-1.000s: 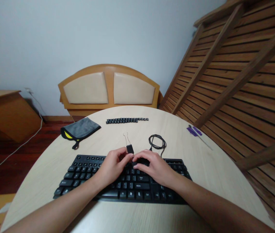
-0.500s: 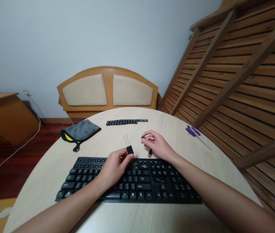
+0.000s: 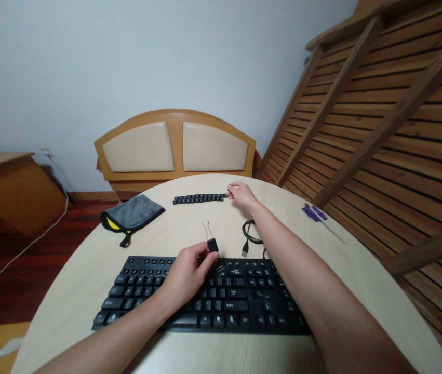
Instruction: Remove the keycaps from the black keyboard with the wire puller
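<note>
My left hand [image 3: 189, 267] is closed around a wire keycap puller [image 3: 212, 244] with a black handle, its bent wire prongs pointing away from me. It is above the black keyboard [image 3: 228, 306], where several sockets along the far rows have no keycaps. My right hand [image 3: 243, 195] is stretched to the far side of the table, its fingertips pinched on a small keycap. The fingers mostly cover that keycap, at the right end of two rows of loose black keycaps [image 3: 198, 198].
A folded grey cloth [image 3: 137, 213] with yellow lining lies at the left. The keyboard's coiled USB cable [image 3: 252, 231] lies under my right forearm. At the right is a purple-handled brush-like tool [image 3: 314, 212] with a thin rod. The round table [image 3: 189, 348] stands before a padded headboard [image 3: 177, 140].
My right hand has moved away from me with the keycap, from above the cable to the end of the keycap rows, uncovering the cable. My left hand stays over the keyboard with the puller.
</note>
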`<state>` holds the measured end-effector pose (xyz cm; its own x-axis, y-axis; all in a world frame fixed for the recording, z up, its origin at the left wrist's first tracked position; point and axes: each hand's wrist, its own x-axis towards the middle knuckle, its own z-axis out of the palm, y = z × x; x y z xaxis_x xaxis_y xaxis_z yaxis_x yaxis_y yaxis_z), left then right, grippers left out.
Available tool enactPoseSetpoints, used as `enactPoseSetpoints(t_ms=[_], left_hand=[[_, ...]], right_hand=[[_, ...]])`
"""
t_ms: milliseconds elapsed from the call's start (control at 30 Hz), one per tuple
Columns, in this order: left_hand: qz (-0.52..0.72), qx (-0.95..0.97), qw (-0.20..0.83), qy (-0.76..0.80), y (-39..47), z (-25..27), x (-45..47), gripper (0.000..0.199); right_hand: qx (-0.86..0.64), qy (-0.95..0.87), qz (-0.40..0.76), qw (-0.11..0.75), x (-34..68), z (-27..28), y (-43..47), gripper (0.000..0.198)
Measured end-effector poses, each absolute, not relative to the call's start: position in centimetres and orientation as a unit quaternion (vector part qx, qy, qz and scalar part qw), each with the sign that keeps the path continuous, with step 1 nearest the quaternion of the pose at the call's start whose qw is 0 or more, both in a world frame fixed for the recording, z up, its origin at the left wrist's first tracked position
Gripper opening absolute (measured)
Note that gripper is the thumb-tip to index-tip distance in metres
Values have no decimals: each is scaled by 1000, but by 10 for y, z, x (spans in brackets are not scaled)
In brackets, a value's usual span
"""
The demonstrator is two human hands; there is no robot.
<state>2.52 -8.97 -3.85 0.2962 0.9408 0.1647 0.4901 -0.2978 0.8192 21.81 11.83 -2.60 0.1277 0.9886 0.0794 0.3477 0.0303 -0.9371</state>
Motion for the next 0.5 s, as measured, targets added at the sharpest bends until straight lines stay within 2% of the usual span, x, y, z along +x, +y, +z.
enactPoseSetpoints(t_ms=[233,500], left_hand=[[337,732,332,491,-91,-37,26,30],[342,724,354,483,-91,-35,26,29]], right_hand=[[-604,-609,246,452,217,-66,129,19],[-625,-677,132,365,232,-71,118,18]])
